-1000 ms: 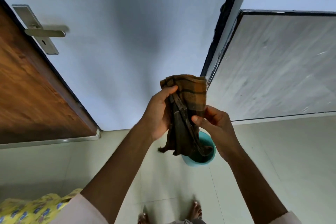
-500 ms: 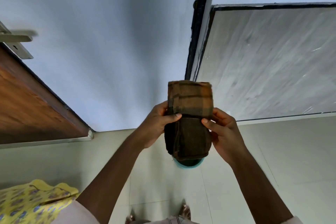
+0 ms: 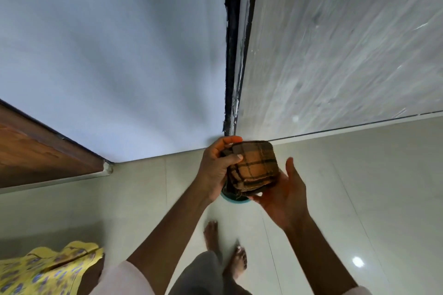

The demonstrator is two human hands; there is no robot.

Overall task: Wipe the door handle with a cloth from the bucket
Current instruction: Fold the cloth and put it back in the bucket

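A brown checked cloth (image 3: 255, 167), folded into a thick pad, sits between both hands at chest height. My left hand (image 3: 217, 170) grips its left edge with thumb on top. Under the pad lies my right hand (image 3: 286, 195), palm up, fingers spread, supporting it from below. Only a sliver of the teal bucket (image 3: 236, 201) shows on the floor beneath the cloth. The door handle is out of view; just the lower part of the wooden door (image 3: 36, 151) appears at the left.
A pale wall (image 3: 119, 55) faces me, with a black frame edge (image 3: 231, 43) and a grey marbled panel (image 3: 347, 43) to its right. My bare feet (image 3: 225, 246) stand on the light tiled floor. Yellow patterned fabric (image 3: 45, 268) lies at the bottom left.
The hanging cloth has been folded down into a compact pad. My right hand has shifted from pinching its side to cupping it from below. The view dropped, and the door handle left the frame.
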